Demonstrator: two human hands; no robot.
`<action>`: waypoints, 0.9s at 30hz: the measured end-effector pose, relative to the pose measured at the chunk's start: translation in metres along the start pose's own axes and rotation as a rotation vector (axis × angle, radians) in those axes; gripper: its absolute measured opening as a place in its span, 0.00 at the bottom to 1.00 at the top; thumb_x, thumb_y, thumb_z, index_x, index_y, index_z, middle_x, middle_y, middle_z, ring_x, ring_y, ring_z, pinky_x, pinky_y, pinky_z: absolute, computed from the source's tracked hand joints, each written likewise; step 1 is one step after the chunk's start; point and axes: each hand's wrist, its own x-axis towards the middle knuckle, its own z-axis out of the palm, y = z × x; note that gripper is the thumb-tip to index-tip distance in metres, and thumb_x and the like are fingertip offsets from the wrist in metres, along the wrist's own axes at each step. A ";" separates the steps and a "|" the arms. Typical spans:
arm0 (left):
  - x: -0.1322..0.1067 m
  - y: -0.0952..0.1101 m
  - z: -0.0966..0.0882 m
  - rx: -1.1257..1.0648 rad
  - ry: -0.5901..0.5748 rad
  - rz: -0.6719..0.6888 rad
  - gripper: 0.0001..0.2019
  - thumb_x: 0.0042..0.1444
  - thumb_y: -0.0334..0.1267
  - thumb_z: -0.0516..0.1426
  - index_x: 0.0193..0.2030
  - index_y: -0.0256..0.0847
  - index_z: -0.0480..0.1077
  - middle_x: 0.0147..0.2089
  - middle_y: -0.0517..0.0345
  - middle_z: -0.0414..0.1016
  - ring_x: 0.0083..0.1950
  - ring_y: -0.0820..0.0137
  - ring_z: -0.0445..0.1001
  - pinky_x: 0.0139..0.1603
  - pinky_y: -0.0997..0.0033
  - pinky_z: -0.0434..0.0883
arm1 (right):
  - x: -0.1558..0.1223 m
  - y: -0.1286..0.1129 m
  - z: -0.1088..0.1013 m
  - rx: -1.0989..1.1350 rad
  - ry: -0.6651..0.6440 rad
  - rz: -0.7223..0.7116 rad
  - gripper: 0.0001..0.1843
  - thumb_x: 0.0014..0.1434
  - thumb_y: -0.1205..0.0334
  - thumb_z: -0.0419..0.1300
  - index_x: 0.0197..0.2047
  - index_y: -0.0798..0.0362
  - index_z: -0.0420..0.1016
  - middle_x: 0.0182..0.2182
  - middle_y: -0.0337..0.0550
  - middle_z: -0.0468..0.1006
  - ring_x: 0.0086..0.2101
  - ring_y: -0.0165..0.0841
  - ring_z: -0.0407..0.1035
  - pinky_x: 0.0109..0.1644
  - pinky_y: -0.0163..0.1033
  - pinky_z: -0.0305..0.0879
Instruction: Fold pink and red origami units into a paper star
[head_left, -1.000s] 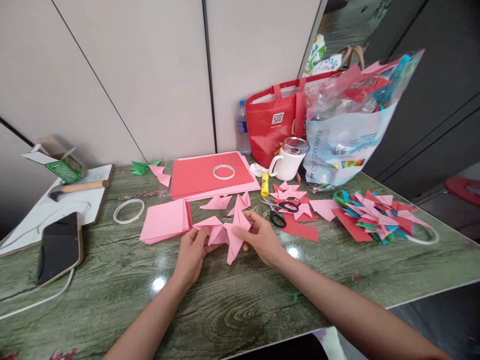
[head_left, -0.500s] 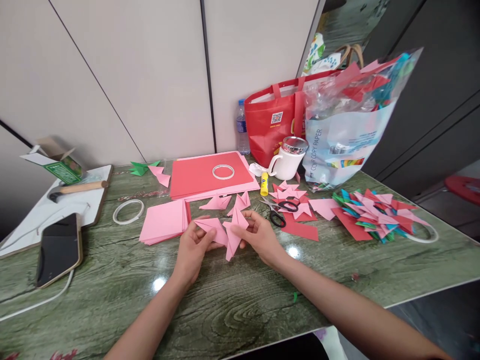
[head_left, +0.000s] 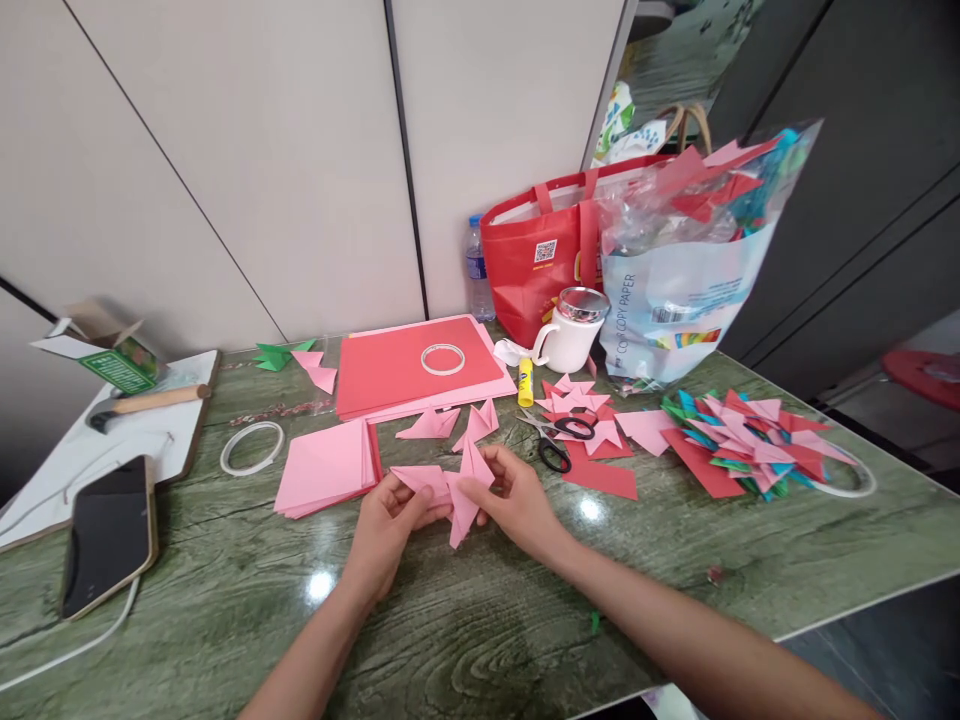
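Above the table, my left hand (head_left: 390, 525) pinches a folded pink paper piece (head_left: 421, 482) between thumb and fingers. My right hand (head_left: 517, 500) grips a second folded pink paper piece (head_left: 469, 492), which has pointed ends at top and bottom. The two pieces meet or overlap at their inner edges; whether they are joined I cannot tell. Just beyond my hands lie two more folded pink pieces (head_left: 429, 424). To the left of my left hand is a stack of pink square paper (head_left: 322, 465). Black-handled scissors (head_left: 555, 440) lie right of my right hand.
Red and pink sheets (head_left: 390, 365) carry a tape roll (head_left: 443, 360). Behind stand a yellow glue stick (head_left: 526, 383), a white mug (head_left: 571, 335), a red bag (head_left: 517, 260) and a plastic bag (head_left: 667, 300). Colored folded paper (head_left: 757, 435) is piled right; a phone (head_left: 109, 535) lies left.
The camera view has tilted slightly, so the table sits lower in the picture. My hands keep hold of the two pink pieces, with hardly any shift between them.
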 end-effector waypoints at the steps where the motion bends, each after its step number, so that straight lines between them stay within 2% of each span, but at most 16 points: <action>1: 0.000 0.001 0.000 -0.011 0.007 -0.007 0.14 0.45 0.39 0.64 0.38 0.35 0.71 0.37 0.55 0.78 0.39 0.66 0.77 0.42 0.65 0.76 | 0.000 0.000 0.000 -0.004 0.008 0.000 0.12 0.51 0.59 0.62 0.36 0.54 0.65 0.28 0.35 0.70 0.20 0.22 0.62 0.17 0.28 0.64; 4: 0.001 0.003 -0.001 -0.040 0.018 -0.016 0.15 0.45 0.39 0.65 0.39 0.36 0.71 0.38 0.56 0.78 0.40 0.66 0.77 0.44 0.63 0.76 | 0.001 0.000 0.001 0.003 0.030 0.004 0.12 0.52 0.59 0.62 0.36 0.54 0.65 0.28 0.35 0.70 0.20 0.22 0.62 0.17 0.28 0.64; 9: 0.003 0.001 -0.001 -0.007 0.086 -0.031 0.19 0.42 0.41 0.65 0.40 0.35 0.70 0.38 0.53 0.79 0.35 0.65 0.78 0.34 0.65 0.78 | 0.003 0.001 0.004 0.034 0.057 0.002 0.13 0.51 0.58 0.62 0.37 0.54 0.65 0.29 0.35 0.69 0.19 0.21 0.61 0.16 0.27 0.64; 13: 0.002 0.000 0.002 -0.001 0.065 -0.041 0.19 0.42 0.42 0.65 0.40 0.35 0.70 0.40 0.50 0.79 0.37 0.62 0.78 0.31 0.66 0.77 | 0.003 0.005 0.005 0.033 0.033 0.020 0.14 0.51 0.57 0.62 0.37 0.53 0.65 0.29 0.35 0.70 0.19 0.22 0.61 0.16 0.27 0.64; 16: -0.001 0.000 0.004 0.006 0.021 -0.055 0.18 0.43 0.43 0.64 0.38 0.36 0.69 0.39 0.51 0.79 0.36 0.62 0.78 0.31 0.66 0.77 | 0.003 0.007 0.005 0.008 0.025 0.016 0.14 0.51 0.56 0.62 0.36 0.53 0.64 0.28 0.35 0.70 0.19 0.23 0.62 0.16 0.28 0.64; 19: -0.002 0.002 0.004 0.035 0.027 -0.042 0.17 0.44 0.44 0.63 0.38 0.37 0.68 0.38 0.52 0.79 0.34 0.63 0.78 0.28 0.67 0.76 | 0.003 0.008 0.005 -0.033 0.017 0.009 0.14 0.51 0.56 0.62 0.36 0.53 0.63 0.29 0.35 0.70 0.19 0.22 0.62 0.16 0.28 0.63; 23: -0.002 0.003 0.004 0.075 0.059 -0.021 0.17 0.43 0.43 0.63 0.37 0.36 0.67 0.33 0.55 0.79 0.29 0.65 0.77 0.24 0.69 0.75 | 0.002 0.008 0.006 -0.051 0.001 0.021 0.16 0.51 0.55 0.62 0.40 0.52 0.62 0.33 0.38 0.72 0.17 0.22 0.60 0.16 0.29 0.62; 27: -0.001 0.004 0.004 0.059 0.049 -0.002 0.20 0.43 0.42 0.63 0.41 0.37 0.65 0.29 0.58 0.78 0.27 0.66 0.77 0.26 0.68 0.75 | 0.003 0.009 0.004 -0.051 -0.032 0.037 0.20 0.52 0.55 0.62 0.44 0.51 0.61 0.29 0.36 0.72 0.17 0.23 0.62 0.17 0.30 0.62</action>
